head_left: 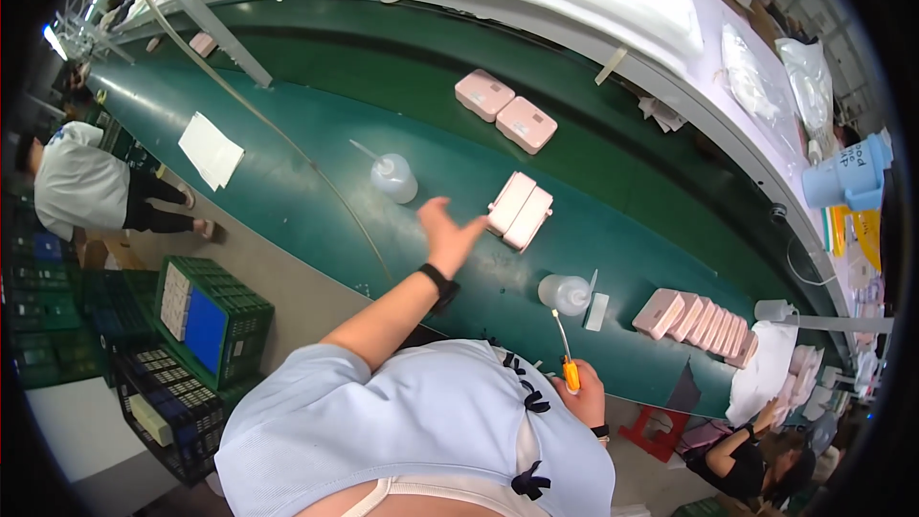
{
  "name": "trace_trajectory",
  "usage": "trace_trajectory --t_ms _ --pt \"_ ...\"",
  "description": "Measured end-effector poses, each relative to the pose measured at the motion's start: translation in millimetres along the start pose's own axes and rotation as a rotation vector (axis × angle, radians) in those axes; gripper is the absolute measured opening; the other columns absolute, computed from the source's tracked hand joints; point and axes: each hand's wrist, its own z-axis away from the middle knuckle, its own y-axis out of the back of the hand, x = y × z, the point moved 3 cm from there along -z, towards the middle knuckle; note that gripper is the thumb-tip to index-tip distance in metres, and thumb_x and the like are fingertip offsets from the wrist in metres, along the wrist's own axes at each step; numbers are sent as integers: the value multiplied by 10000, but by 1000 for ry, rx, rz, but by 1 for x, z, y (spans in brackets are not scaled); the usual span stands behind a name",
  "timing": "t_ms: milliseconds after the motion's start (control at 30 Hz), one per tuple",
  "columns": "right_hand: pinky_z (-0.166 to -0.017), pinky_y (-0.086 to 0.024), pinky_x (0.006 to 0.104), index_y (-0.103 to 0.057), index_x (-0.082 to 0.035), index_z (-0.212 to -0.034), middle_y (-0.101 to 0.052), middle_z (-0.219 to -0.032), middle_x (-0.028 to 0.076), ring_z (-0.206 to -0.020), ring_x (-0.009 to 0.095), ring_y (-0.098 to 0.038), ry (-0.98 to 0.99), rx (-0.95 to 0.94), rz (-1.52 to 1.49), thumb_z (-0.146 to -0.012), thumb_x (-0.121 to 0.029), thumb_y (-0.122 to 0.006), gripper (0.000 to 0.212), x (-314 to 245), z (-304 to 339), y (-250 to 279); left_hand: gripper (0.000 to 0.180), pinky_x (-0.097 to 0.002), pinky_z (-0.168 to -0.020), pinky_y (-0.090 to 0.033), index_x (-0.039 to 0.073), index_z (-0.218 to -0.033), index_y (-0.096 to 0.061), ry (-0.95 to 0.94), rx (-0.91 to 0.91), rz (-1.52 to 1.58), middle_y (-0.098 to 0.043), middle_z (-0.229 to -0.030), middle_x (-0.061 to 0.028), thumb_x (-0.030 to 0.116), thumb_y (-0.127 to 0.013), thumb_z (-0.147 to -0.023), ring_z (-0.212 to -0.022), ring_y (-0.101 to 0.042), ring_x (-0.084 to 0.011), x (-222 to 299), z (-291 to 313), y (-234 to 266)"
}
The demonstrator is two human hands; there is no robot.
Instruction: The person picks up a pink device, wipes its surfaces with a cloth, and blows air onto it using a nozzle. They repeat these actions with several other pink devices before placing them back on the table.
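Note:
My left hand (448, 235) reaches over the green bench with its fingers spread and nothing in it. Just beyond its fingertips are two white-topped pink cases (520, 211) standing side by side, with small clips at their edges. Close to my body, my right hand (586, 400) is closed round the orange handle of a thin-shafted tool (571, 373); its pale shaft points up and away, and the exact kind cannot be made out. A translucent squeeze bottle (393, 178) stands left of the cases. Nearer my right hand are a second squeeze bottle (565, 294) and a small white block (596, 312).
Two pink boxes (505, 111) lie at the bench's far side, and a row of several more (694, 321) stands to the right. White sheets (212, 150) rest at left. A hose (287, 144) crosses the bench. Crates (215, 321) stand on the floor. Two people are nearby.

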Motion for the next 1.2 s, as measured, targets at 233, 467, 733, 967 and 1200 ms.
trace_trajectory --t_ms 233,467,733,967,1200 --pt "-787 -524 363 -637 -21 -1025 -647 -1108 111 -930 330 -639 30 -76 43 -786 -149 -765 300 -19 -14 -8 1007 -440 -1073 -370 -14 -1411 -302 45 416 75 -411 -1357 -200 143 -907 -622 -1283 -420 -328 -55 -71 62" --pt "-788 -529 367 -639 -23 -1031 -647 -1129 106 -949 327 -641 -9 -80 87 -790 -178 -768 314 -27 -12 -10 948 -422 -1037 -421 8 -1399 -360 -2 356 240 -526 -1320 -185 127 -891 -623 -1198 -541 -305 -113 -153 115" --pt "-786 -530 373 -636 -23 -1024 -649 -1147 108 -947 336 -643 -62 -24 69 -792 -170 -766 304 -18 -4 1 1021 -422 -1044 -404 4 -1418 -309 414 506 -40 -427 -1379 -192 162 -909 -606 -1255 -473 -308 -89 -139 109" --pt "-778 -538 370 -637 -30 -1009 -655 -1132 115 -942 339 -652 -99 23 44 -781 -158 -772 294 -2 15 4 698 -405 -1057 -392 -6 -1309 -501 -18 -281 319 -510 -1344 -200 317 -810 -774 -1235 -495 -315 11 -156 -46" --pt "-781 -545 379 -636 -28 -989 -661 -1120 124 -949 348 -657 -246 51 37 -765 -145 -777 289 20 43 4 1000 -384 -1099 -384 -30 -1386 -445 -485 -461 -300 -476 -1398 -241 359 -887 -577 -1288 -468 -383 51 -297 -178"
